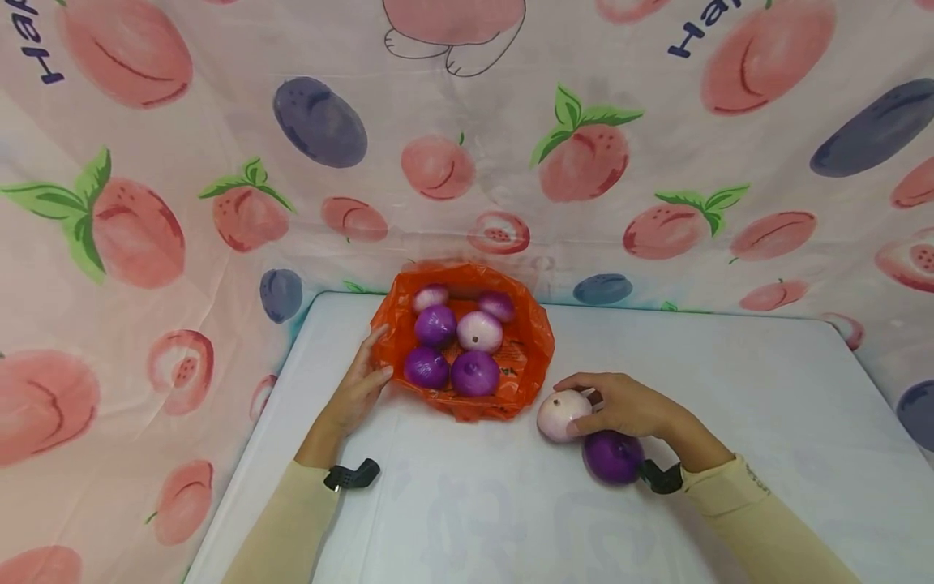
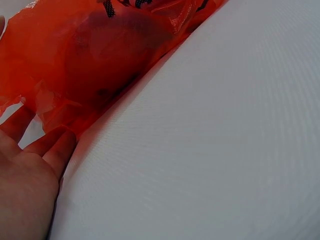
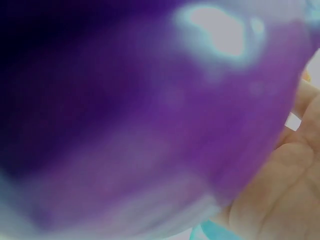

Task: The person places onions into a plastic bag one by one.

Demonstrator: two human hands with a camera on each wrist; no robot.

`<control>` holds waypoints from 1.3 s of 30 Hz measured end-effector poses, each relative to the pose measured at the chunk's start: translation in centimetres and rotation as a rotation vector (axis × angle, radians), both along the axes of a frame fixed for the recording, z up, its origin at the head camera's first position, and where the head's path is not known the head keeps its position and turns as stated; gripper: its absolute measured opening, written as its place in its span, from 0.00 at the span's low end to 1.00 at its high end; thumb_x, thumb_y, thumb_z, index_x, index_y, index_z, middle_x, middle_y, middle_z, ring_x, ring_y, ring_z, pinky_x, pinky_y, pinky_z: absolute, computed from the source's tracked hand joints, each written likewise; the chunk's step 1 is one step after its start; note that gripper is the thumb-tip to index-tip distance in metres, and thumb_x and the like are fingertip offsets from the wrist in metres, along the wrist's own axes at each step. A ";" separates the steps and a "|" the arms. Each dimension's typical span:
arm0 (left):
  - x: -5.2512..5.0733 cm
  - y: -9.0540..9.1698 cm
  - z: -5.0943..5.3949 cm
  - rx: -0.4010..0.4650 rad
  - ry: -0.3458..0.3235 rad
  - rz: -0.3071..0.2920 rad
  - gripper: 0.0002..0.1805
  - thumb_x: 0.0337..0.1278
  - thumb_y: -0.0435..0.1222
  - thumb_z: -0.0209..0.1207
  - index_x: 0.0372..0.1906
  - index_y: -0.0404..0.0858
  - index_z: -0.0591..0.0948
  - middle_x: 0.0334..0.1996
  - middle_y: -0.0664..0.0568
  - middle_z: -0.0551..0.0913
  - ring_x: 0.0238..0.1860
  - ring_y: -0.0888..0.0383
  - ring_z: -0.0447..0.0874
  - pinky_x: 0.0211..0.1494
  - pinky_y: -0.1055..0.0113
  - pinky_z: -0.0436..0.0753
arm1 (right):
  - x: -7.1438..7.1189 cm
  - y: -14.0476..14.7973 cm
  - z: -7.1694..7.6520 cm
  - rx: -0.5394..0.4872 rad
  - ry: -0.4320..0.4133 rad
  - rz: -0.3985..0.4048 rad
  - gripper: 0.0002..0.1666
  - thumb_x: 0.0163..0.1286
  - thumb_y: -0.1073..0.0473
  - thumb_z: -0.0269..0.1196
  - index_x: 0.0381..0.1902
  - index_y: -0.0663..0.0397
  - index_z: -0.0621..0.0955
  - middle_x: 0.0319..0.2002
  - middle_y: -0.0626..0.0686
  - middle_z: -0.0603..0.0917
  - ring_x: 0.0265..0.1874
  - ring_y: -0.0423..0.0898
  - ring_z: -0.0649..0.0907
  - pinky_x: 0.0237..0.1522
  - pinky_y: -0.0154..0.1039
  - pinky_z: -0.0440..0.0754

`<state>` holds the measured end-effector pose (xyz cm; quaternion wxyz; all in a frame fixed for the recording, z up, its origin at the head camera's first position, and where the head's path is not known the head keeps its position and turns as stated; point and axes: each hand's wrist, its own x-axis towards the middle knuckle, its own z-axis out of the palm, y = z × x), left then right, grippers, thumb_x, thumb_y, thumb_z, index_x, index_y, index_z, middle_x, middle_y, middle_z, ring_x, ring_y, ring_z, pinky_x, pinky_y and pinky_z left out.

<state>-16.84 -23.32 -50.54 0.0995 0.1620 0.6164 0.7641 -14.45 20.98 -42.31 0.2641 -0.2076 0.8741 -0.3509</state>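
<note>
My right hand [image 1: 623, 403] holds a pale, whitish-pink onion [image 1: 559, 416] between thumb and fingers, low over the table to the right of the bag. Just below that hand lies a dark purple onion [image 1: 611, 457]; a purple onion [image 3: 165, 110] fills most of the right wrist view, hiding much else. An orange-red plastic bag [image 1: 537, 357] stands with its mouth wide. Inside it are several onions, among them a purple one [image 1: 475, 374] and a pale one [image 1: 479, 332]. My left hand [image 1: 357, 385] touches the bag's left side with nearly straight fingers.
A white-covered table [image 1: 452, 495] carries everything. Behind and at the left rises a pink cloth [image 1: 503, 105] printed with fruit, close behind the bag. Each wrist wears a black device, such as the left one [image 1: 353, 474].
</note>
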 end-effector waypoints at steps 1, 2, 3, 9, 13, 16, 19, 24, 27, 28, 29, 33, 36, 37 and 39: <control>0.0 0.0 0.0 -0.001 0.000 0.001 0.40 0.72 0.29 0.49 0.82 0.51 0.50 0.82 0.42 0.44 0.75 0.56 0.59 0.71 0.76 0.71 | 0.0 0.0 0.0 0.000 0.002 -0.001 0.34 0.63 0.44 0.73 0.65 0.43 0.79 0.61 0.55 0.81 0.55 0.54 0.83 0.57 0.56 0.84; 0.0 0.0 0.0 -0.001 0.000 0.001 0.40 0.71 0.29 0.50 0.82 0.51 0.50 0.82 0.42 0.44 0.75 0.57 0.59 0.71 0.76 0.71 | 0.0 0.0 0.1 0.000 0.003 -0.002 0.34 0.63 0.44 0.73 0.65 0.43 0.79 0.61 0.55 0.81 0.55 0.54 0.83 0.57 0.56 0.84; 0.0 0.0 0.0 -0.002 -0.001 0.002 0.40 0.71 0.29 0.50 0.82 0.51 0.50 0.82 0.42 0.45 0.75 0.57 0.59 0.71 0.76 0.71 | 0.0 -0.1 0.2 -0.002 0.004 -0.004 0.34 0.63 0.44 0.73 0.65 0.43 0.79 0.61 0.55 0.81 0.55 0.54 0.83 0.57 0.56 0.84; 0.0 0.0 0.0 -0.001 0.000 0.002 0.40 0.71 0.29 0.49 0.82 0.50 0.49 0.82 0.42 0.44 0.75 0.57 0.58 0.71 0.76 0.70 | 0.1 -0.3 0.6 0.005 0.001 -0.016 0.35 0.63 0.43 0.72 0.67 0.42 0.78 0.62 0.55 0.81 0.57 0.56 0.83 0.58 0.55 0.84; -0.1 0.0 0.1 -0.005 0.000 0.004 0.40 0.71 0.29 0.49 0.82 0.50 0.50 0.82 0.43 0.44 0.75 0.56 0.58 0.71 0.76 0.70 | 0.1 -0.5 0.9 0.009 -0.004 -0.023 0.35 0.64 0.42 0.72 0.67 0.41 0.77 0.63 0.55 0.80 0.58 0.56 0.82 0.58 0.54 0.84; -0.1 0.0 0.0 -0.010 -0.001 0.007 0.40 0.71 0.29 0.49 0.82 0.51 0.50 0.82 0.44 0.44 0.75 0.56 0.57 0.71 0.76 0.71 | 0.1 -0.6 1.1 -0.001 -0.009 -0.021 0.36 0.64 0.42 0.72 0.68 0.42 0.77 0.65 0.57 0.79 0.59 0.57 0.82 0.58 0.55 0.84; -0.1 0.0 0.0 -0.011 0.001 0.005 0.40 0.72 0.29 0.49 0.82 0.51 0.50 0.82 0.43 0.44 0.76 0.55 0.57 0.71 0.76 0.71 | 0.1 -0.8 1.5 -0.014 -0.013 -0.029 0.36 0.64 0.42 0.72 0.68 0.42 0.77 0.64 0.56 0.79 0.59 0.57 0.82 0.58 0.54 0.84; -0.1 0.0 0.0 -0.011 0.003 0.004 0.39 0.72 0.29 0.49 0.82 0.51 0.50 0.82 0.43 0.44 0.75 0.56 0.57 0.71 0.76 0.70 | 0.2 -1.2 1.9 -0.041 -0.007 -0.042 0.35 0.63 0.41 0.72 0.67 0.39 0.77 0.63 0.53 0.80 0.59 0.55 0.82 0.59 0.52 0.84; 0.0 0.0 0.1 -0.013 0.001 0.005 0.39 0.72 0.29 0.49 0.82 0.51 0.50 0.82 0.43 0.44 0.76 0.56 0.57 0.72 0.76 0.70 | 0.1 -1.6 2.2 -0.048 -0.004 -0.054 0.36 0.63 0.40 0.72 0.67 0.38 0.77 0.63 0.52 0.80 0.60 0.55 0.82 0.59 0.53 0.84; 0.0 0.0 0.1 -0.014 0.002 0.005 0.39 0.72 0.29 0.49 0.82 0.50 0.50 0.82 0.43 0.44 0.76 0.56 0.57 0.72 0.76 0.70 | 0.1 -1.7 2.3 -0.049 -0.002 -0.058 0.36 0.63 0.39 0.72 0.67 0.38 0.77 0.63 0.52 0.80 0.60 0.55 0.82 0.60 0.53 0.84; 0.0 0.1 0.1 -0.015 0.003 0.005 0.39 0.72 0.29 0.49 0.82 0.50 0.50 0.82 0.43 0.44 0.76 0.56 0.57 0.72 0.76 0.70 | 0.1 -1.9 2.4 -0.051 -0.002 -0.066 0.36 0.63 0.39 0.71 0.67 0.39 0.77 0.63 0.51 0.80 0.60 0.55 0.82 0.60 0.54 0.83; 0.0 0.0 0.0 -0.014 0.004 0.003 0.39 0.72 0.29 0.48 0.82 0.51 0.50 0.82 0.43 0.44 0.76 0.56 0.57 0.71 0.76 0.70 | 0.0 -2.7 3.1 -0.073 0.011 -0.089 0.35 0.64 0.39 0.71 0.67 0.39 0.77 0.62 0.51 0.80 0.59 0.54 0.82 0.61 0.56 0.82; -0.1 0.0 -0.1 -0.008 0.001 0.003 0.39 0.72 0.29 0.48 0.82 0.50 0.50 0.81 0.43 0.44 0.75 0.57 0.58 0.71 0.76 0.71 | -0.1 -3.3 3.6 -0.102 0.034 -0.096 0.33 0.65 0.40 0.70 0.66 0.39 0.78 0.62 0.51 0.81 0.58 0.53 0.83 0.62 0.56 0.81; -0.1 0.0 -0.1 -0.008 0.002 0.002 0.39 0.72 0.29 0.49 0.82 0.50 0.50 0.81 0.43 0.44 0.75 0.57 0.58 0.71 0.76 0.71 | -0.1 -3.5 3.7 -0.110 0.041 -0.099 0.33 0.65 0.40 0.70 0.66 0.38 0.78 0.62 0.51 0.81 0.58 0.52 0.83 0.62 0.56 0.81; -0.2 0.0 -0.2 -0.008 0.002 0.002 0.39 0.72 0.28 0.48 0.82 0.49 0.49 0.81 0.43 0.45 0.75 0.57 0.58 0.72 0.76 0.71 | -0.2 -3.9 4.0 -0.124 0.050 -0.105 0.33 0.65 0.40 0.70 0.66 0.39 0.78 0.62 0.52 0.81 0.57 0.52 0.83 0.62 0.56 0.81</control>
